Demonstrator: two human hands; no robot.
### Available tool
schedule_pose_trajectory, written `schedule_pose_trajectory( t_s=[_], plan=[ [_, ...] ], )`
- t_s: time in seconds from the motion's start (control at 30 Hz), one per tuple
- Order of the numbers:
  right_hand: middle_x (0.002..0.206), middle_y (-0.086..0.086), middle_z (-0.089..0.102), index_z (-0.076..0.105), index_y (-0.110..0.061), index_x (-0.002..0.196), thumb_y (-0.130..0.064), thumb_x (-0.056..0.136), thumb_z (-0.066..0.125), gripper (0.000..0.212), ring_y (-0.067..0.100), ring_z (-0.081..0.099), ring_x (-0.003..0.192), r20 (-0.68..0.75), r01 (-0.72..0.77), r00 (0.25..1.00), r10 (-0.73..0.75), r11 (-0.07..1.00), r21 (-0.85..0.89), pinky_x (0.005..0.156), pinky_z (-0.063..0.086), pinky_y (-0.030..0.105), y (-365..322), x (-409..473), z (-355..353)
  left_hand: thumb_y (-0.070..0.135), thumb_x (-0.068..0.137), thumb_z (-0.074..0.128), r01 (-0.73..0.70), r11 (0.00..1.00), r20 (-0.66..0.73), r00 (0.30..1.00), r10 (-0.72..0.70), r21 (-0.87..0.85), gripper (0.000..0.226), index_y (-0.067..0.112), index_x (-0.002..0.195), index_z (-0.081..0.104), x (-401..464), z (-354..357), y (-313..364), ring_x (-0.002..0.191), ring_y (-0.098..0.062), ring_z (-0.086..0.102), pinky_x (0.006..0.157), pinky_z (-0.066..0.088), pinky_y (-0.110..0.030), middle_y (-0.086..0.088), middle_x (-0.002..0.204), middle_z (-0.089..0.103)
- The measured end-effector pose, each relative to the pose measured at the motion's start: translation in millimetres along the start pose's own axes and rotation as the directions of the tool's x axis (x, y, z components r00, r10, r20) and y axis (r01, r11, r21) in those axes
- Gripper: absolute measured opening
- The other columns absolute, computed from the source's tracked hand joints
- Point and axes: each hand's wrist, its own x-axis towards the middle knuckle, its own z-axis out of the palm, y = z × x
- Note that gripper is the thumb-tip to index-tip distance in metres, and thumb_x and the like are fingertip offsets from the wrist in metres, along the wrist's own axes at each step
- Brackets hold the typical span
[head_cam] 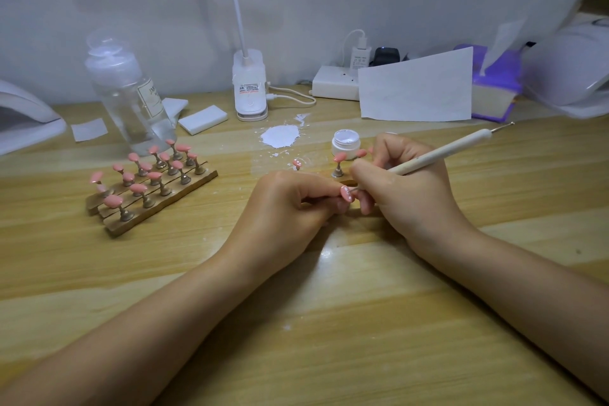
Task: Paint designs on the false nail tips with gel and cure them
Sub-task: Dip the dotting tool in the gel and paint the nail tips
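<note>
The pink nail tip (346, 193) is held low over the counter (296, 306), between the two hands. The left hand (290, 204) has its grip pinched on the tip's stand, fingers curled under it. The right hand (408, 188) has its grip pinched pen-fashion on the dotting tool (438, 152), whose fine metal point touches the tip's surface, where small white marks show.

Risks, as a judgement:
- Uncured gel is wet; a slip of the point or a brushing finger would smear the dots
- Too much pressure could tilt the small tip in the pinch
- The open gel jar (346, 143) stands just beyond the right hand; a knock could upset it
- The loose stands (338, 165) near the knuckles could be toppled

Materials: tips are glossy, oval, curved plastic on slim metallic pedestals; the wooden rack (158, 198) holds many more, well apart to the left. The tool's handle is matt, pale and cylindrical. The counter is smooth wood-grain laminate, with a dried white splash (280, 136)
</note>
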Motion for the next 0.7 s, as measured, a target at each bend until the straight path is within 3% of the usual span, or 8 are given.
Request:
schedule_pose_trajectory(
  t_s=[0.53,0.63,0.7],
  plan=[
    [0.028,-0.004,0.038,0.03,-0.011,0.049,0.01,0.076,0.051,0.041,0.004,0.04,0.027,0.011,-0.015,1.0,0.015,1.0,0.008,0.038,0.037,0.01,-0.7,-1.1,-0.2,-0.005,0.08,0.062,-0.002,1.0,0.002,1.0,0.002,-0.005,0.017,0.007,0.076,0.073,0.0,0.0,0.3,0.06,0.013,0.052,0.063,0.042,-0.011,0.007,0.067,0.066],
    [0.028,-0.005,0.039,0.03,-0.013,0.048,0.009,0.076,0.051,0.041,0.01,0.046,0.033,0.005,-0.005,1.0,0.005,1.0,0.018,0.043,0.042,0.013,-0.9,-0.8,-0.5,-0.004,0.081,0.062,0.006,1.0,0.009,1.0,-0.006,-0.017,0.016,0.006,0.077,0.073,-0.2,0.1,0.7,0.06,0.013,0.052,0.063,0.042,-0.012,0.006,0.069,0.066],
    [0.029,-0.005,0.04,0.03,-0.015,0.048,0.008,0.076,0.051,0.042,0.021,0.055,0.048,0.001,-0.007,1.0,0.007,0.999,0.034,0.046,0.044,0.015,-1.2,-0.1,-0.6,-0.005,0.081,0.062,0.014,0.999,0.008,1.0,-0.014,-0.029,0.015,0.006,0.079,0.073,-0.1,0.3,1.3,0.061,0.014,0.052,0.064,0.042,-0.011,0.006,0.069,0.067]
  ],
)
